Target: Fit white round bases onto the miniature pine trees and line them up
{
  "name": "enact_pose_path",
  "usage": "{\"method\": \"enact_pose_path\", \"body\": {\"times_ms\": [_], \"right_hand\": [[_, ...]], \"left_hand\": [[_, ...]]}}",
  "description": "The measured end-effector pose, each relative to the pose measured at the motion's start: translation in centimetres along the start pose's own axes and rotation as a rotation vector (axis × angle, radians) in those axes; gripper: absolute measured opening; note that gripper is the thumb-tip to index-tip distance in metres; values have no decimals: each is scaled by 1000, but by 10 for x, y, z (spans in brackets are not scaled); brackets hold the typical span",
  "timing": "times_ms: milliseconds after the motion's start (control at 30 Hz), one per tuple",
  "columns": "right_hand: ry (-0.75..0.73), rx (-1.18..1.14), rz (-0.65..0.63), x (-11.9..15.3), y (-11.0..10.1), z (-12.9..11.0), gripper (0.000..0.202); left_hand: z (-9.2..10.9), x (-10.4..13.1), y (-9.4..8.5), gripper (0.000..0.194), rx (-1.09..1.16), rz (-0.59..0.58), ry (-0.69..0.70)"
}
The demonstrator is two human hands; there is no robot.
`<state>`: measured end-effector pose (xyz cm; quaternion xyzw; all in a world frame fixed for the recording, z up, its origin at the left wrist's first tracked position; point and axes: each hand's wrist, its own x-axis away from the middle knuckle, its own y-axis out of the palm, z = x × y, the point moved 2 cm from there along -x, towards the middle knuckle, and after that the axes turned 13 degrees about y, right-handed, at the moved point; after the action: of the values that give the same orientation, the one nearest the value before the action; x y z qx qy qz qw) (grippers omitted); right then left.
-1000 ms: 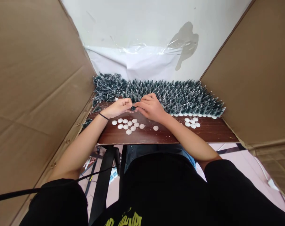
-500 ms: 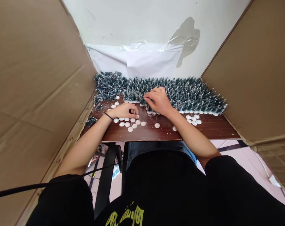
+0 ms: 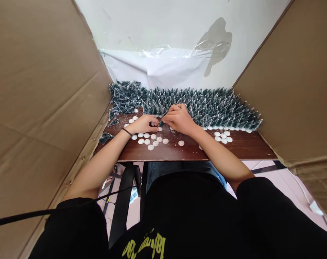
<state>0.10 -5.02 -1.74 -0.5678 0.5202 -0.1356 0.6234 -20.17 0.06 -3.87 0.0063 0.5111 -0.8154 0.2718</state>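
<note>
My left hand (image 3: pixel 145 124) is closed, its fingertips pinching a white round base (image 3: pixel 160 129). My right hand (image 3: pixel 180 118) is pinched close beside it, with a small dark-green bit of a miniature pine tree (image 3: pixel 161 123) showing between the two hands. Fingers hide most of this tree, so I cannot tell whether it sits in the base. Behind the hands stand close rows of snow-tipped miniature pine trees (image 3: pixel 214 106) on white bases. Loose white discs (image 3: pixel 153 136) lie on the brown table (image 3: pixel 168 153) near my left wrist.
A heap of loose miniature trees (image 3: pixel 127 95) lies at the back left, with a few stray ones (image 3: pixel 105 137) by the left edge. More white discs (image 3: pixel 224 136) sit at the right. Brown sheet walls (image 3: pixel 44 90) flank the table, and a white wall (image 3: pixel 158 28) closes the back.
My left hand has lifted slightly with the white base toward my right hand. The right hand has come down and left from the tree rows, so both hands now meet.
</note>
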Motion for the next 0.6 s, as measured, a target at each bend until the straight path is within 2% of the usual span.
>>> {"method": "enact_pose_path", "body": {"times_ms": [267, 600], "right_hand": [[-11, 14, -17, 0, 7, 0, 27], [30, 47, -43, 0, 5, -1, 28]], "left_hand": [[0, 0, 0, 27, 21, -16, 10], [-1, 0, 1, 29, 45, -14, -17]]}}
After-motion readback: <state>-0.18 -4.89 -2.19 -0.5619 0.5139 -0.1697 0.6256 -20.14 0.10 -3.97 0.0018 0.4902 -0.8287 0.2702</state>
